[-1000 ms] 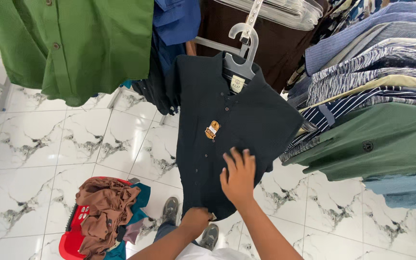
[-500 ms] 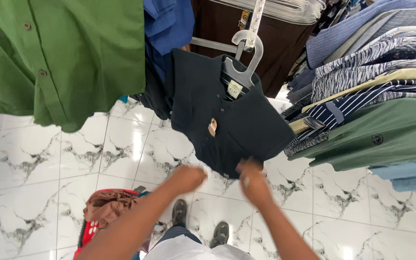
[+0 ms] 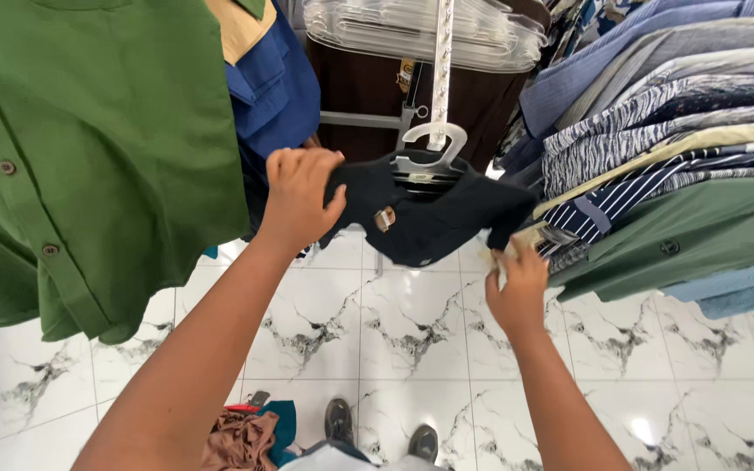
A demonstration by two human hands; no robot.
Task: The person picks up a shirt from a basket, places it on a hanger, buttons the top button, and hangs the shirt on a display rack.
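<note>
At the far left, the green shirt (image 3: 89, 157) hangs with its button placket facing you and fills the upper left of the view. Just beside it, to the right, hangs a blue shirt (image 3: 277, 87) with a tan collar lining showing at the top.

Your left hand (image 3: 298, 196) is raised in front of the blue shirt. Its fingers (image 3: 307, 166) are clenched on the left shoulder of the black shirt (image 3: 429, 218), gathering the fabric there.

The black shirt hangs at the centre of the view on a hanger (image 3: 434, 153), whose hook sits on a pale vertical strip (image 3: 441, 61). The shirt is bunched and lifted, with its lower edge well above the floor. A small orange and white tag (image 3: 385, 218) shows on its front. Behind and above it, a stack of clear hangers (image 3: 421, 35) rests against a dark brown panel (image 3: 368, 87).

Your right hand (image 3: 517, 288) is just below the right side of the black shirt. Its fingers (image 3: 503, 262) curl upward at the shirt's right edge; you cannot tell from this view whether they grip the fabric or only touch it.

At the right, a row of striped, blue and green shirts (image 3: 674, 174) hangs packed together, just beside your right hand.

Below, the white marbled floor (image 3: 412, 331) carries a heap of brown and teal cloth (image 3: 250, 432) near the bottom edge, and your two shoes (image 3: 381, 432) stand beside it.
</note>
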